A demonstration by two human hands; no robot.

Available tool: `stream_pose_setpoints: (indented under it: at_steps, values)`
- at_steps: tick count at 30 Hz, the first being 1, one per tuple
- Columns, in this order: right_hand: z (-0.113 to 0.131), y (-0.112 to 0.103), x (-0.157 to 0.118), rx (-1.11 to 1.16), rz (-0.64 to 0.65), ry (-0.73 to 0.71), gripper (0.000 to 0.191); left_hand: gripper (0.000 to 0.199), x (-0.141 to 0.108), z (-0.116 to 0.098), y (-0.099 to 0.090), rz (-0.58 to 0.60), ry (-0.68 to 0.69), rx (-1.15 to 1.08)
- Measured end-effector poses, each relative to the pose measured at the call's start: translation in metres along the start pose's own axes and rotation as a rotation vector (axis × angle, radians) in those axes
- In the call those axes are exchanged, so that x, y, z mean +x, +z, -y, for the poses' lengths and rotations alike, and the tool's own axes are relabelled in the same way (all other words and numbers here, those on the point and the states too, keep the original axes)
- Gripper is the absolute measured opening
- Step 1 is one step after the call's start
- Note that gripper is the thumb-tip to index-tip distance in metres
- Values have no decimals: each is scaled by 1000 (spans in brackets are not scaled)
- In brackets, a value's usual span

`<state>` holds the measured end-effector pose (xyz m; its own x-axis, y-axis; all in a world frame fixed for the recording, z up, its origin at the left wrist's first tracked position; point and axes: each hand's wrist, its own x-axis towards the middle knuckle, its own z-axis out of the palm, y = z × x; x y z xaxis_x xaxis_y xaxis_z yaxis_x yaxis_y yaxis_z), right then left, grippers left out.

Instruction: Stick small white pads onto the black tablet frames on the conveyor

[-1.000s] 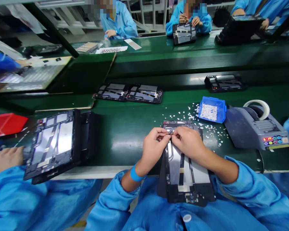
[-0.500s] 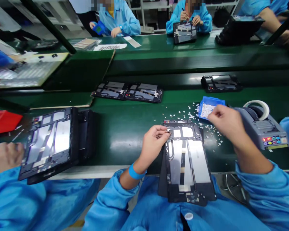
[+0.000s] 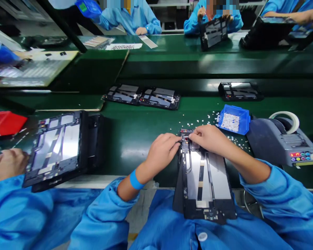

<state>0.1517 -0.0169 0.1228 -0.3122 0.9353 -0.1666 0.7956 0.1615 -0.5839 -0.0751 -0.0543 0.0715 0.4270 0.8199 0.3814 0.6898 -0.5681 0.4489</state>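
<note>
An opened tablet (image 3: 219,173), its back off and silver battery panels showing, lies in front of me with its lower end over the bench edge. Another dark panel shows under its left side. At the tablet's upper left corner, my left hand (image 3: 163,149) has its thumb and fingers pinched together; whatever is between them is hidden. My right hand (image 3: 210,139) reaches across the tablet's top, fingertips pinched close to the left ones over a small part near the corner. What the right fingers hold is too small to make out.
A blue box (image 3: 242,119) of small white pieces stands behind my right hand, with loose pieces scattered around. Right of it sits a grey tape dispenser (image 3: 273,139). More opened tablets (image 3: 160,97) lie further back. At left, a co-worker's hand (image 3: 9,163) is beside stacked tablets (image 3: 57,146).
My right hand has moved left from the blue box to the tablet's upper corner, beside my left hand. Across the bench, a co-worker has tilted a tablet.
</note>
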Motion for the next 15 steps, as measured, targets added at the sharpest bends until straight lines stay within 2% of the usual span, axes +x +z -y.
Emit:
stream_pose_setpoints:
  at_steps: [3, 10, 15]
  values:
    - [0, 5, 7, -53, 39, 24, 23, 24, -3, -1, 2, -4, 36, 35]
    - [-2, 14, 7, -159, -23, -8, 28, 26, -5, -2, 4, 8, 91, 86]
    - [-2, 13, 10, -209, 9, -7, 30, 30, -3, -3, 5, 46, 126, 161]
